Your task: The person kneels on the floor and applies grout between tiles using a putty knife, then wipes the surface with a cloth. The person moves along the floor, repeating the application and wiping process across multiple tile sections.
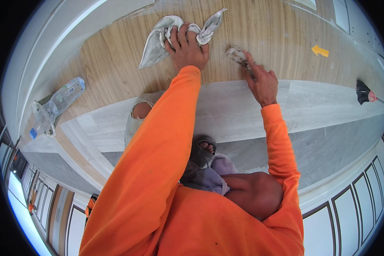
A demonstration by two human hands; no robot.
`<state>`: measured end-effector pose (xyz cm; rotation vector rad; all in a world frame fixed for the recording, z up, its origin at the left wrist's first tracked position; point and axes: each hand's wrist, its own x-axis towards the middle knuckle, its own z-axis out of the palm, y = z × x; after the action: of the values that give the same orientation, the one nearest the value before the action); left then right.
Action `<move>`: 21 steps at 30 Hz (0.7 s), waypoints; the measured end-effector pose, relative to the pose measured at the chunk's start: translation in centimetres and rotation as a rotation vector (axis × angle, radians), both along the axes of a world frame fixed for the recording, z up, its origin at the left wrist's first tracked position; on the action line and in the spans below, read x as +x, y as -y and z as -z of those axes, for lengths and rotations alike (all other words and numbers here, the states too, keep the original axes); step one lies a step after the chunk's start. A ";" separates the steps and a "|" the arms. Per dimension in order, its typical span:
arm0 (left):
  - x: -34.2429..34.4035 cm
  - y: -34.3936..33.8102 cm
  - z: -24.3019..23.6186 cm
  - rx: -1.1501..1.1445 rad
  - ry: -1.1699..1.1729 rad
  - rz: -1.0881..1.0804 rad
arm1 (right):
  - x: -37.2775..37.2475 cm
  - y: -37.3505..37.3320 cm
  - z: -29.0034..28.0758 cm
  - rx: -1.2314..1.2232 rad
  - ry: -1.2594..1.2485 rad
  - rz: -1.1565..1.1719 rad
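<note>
A white-grey, stained cloth (158, 39) lies bunched on a wood-grain surface (115, 55). My left hand (187, 50) presses down on it, fingers bent into its folds, and one twisted end sticks out to the right. To the right, my right hand (261, 81) closes round a small hand tool, with the index finger stretched along it. The tool's flat, whitish, brown-spotted end (236, 54) rests on or just over the wood-grain surface. Motion blur and my fingers hide its handle, so its exact kind is unclear.
Clear plastic bottles (64, 99) lie at the left, one with a blue cap. A yellow arrow marker (320, 51) sits on the wood-grain surface at right. Beyond it is a black-bristled brush (363, 92). Grey plank flooring (243, 102) runs nearer me, beside my sandalled foot (204, 147).
</note>
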<state>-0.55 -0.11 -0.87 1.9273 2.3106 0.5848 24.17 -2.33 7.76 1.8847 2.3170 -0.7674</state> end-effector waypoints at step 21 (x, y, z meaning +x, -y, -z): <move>0.2 -0.1 0.0 -0.008 0.021 -0.006 | 0.4 0.5 0.4 0.038 -0.055 -0.027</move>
<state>-0.39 0.01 -0.84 1.9020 2.3040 0.5919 24.54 -2.83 7.35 1.8669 2.4012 -0.7881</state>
